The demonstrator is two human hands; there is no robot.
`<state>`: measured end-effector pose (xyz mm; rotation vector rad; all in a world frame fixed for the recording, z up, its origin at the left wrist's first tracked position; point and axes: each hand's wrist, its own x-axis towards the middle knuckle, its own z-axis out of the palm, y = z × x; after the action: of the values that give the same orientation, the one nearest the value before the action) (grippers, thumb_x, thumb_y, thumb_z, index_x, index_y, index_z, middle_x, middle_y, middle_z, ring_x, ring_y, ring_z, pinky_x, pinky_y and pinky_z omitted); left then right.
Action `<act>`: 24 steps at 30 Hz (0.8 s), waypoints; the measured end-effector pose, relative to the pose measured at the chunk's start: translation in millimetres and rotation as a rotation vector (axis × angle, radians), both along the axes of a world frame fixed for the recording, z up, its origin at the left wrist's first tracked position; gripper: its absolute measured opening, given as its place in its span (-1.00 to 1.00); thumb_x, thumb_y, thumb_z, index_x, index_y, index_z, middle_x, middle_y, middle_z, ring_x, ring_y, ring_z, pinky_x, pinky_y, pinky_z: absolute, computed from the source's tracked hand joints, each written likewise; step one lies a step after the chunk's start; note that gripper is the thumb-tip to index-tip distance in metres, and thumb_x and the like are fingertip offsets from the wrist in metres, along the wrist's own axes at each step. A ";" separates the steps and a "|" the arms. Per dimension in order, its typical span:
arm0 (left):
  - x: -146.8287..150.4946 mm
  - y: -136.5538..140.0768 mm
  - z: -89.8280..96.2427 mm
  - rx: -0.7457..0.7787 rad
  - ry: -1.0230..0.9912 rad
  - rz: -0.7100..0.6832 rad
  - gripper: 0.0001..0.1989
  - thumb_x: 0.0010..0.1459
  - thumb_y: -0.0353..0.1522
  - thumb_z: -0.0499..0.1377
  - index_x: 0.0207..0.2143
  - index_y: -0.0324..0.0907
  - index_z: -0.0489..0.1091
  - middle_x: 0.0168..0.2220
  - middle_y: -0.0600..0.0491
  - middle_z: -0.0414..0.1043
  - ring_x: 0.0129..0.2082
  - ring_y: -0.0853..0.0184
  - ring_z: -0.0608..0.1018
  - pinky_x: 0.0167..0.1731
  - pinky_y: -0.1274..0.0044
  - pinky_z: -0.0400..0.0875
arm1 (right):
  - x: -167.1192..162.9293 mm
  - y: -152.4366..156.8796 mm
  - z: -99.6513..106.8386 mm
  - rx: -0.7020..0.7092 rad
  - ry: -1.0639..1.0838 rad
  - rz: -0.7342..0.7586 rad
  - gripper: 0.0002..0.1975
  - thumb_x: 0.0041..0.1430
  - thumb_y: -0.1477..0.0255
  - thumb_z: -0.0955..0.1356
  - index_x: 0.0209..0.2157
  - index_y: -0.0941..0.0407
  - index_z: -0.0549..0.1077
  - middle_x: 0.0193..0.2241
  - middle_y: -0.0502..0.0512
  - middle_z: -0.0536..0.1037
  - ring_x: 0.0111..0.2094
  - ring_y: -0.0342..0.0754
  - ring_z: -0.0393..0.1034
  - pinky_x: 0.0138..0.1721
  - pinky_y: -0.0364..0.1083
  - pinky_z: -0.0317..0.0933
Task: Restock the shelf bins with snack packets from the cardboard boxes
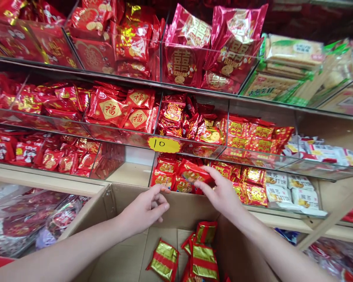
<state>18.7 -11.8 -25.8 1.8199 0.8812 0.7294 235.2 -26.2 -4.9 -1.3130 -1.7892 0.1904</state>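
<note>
My right hand (225, 192) pinches a small red snack packet (192, 171) between thumb and fingers, just above the bottom shelf bin. Under and around it in the bin lie similar red and gold packets (163, 181). My left hand (145, 209) hovers over the back edge of a cardboard box (129, 196), its index finger stretched toward the bin and the others loosely bent, with nothing in it. Inside the box, below my hands, several red and gold packets (204, 260) lie in a loose pile, one packet (164, 260) a little to the left.
Above rise shelves of clear bins with red packets (111, 109), pink-red packets (191, 35) and green-edged crackers (294, 49). A yellow tag (164, 145) marked 10 hangs on the middle shelf. White packets (304, 197) lie at the right; plastic-wrapped goods (26, 219) sit lower left.
</note>
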 end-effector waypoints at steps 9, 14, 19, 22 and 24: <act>-3.0 -12.7 0.2 0.477 0.373 -0.243 -0.74 0.05 -0.45 -0.04 -0.16 -0.12 0.21 -0.38 0.10 0.40 -0.43 0.42 0.42 -0.42 0.61 0.29 | -11.9 50.6 6.5 0.098 -0.655 -0.157 -0.64 0.13 0.46 0.16 0.00 0.11 0.16 -0.14 0.16 0.30 -0.22 -0.02 0.26 -0.25 -0.07 0.09; -5.7 -12.5 3.0 0.547 0.446 -0.271 -0.72 0.06 -0.45 -0.04 -0.15 -0.12 0.23 -0.35 0.07 0.43 -0.37 0.37 0.45 -0.35 0.58 0.30 | -13.8 64.8 2.8 0.040 -0.756 -0.194 -0.66 0.14 0.53 0.11 -0.04 0.06 0.21 -0.15 0.16 0.29 -0.27 -0.03 0.27 -0.24 -0.01 0.00; -6.3 -8.9 3.3 0.555 0.458 -0.271 -0.74 0.06 -0.44 -0.04 -0.17 -0.14 0.26 -0.38 0.07 0.44 -0.40 0.38 0.45 -0.39 0.60 0.30 | -10.4 73.9 2.1 0.017 -0.643 -0.217 -0.72 0.10 0.55 0.15 -0.16 0.10 0.30 -0.21 0.14 0.37 -0.18 -0.01 0.24 -0.19 -0.01 0.00; -7.2 -7.7 1.9 0.578 0.464 -0.272 -0.77 0.06 -0.44 -0.03 -0.21 -0.13 0.29 -0.38 0.08 0.43 -0.41 0.39 0.45 -0.41 0.62 0.29 | -9.3 75.8 1.1 0.022 -0.593 -0.237 -0.75 0.10 0.53 0.16 -0.17 0.13 0.32 -0.20 0.12 0.38 -0.15 -0.07 0.24 -0.17 -0.09 0.04; -8.2 -7.3 0.1 0.596 0.465 -0.276 -0.78 0.05 -0.44 -0.02 -0.24 -0.12 0.30 -0.38 0.09 0.43 -0.43 0.39 0.44 -0.44 0.63 0.28 | -9.2 76.1 0.8 0.027 -0.568 -0.248 -0.75 0.11 0.52 0.16 -0.17 0.14 0.32 -0.19 0.12 0.39 -0.14 -0.10 0.24 -0.14 -0.14 0.05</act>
<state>10.5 -19.1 -25.8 2.6530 0.7144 0.4148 226.0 49.9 -4.1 -1.6655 -2.0473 -0.3793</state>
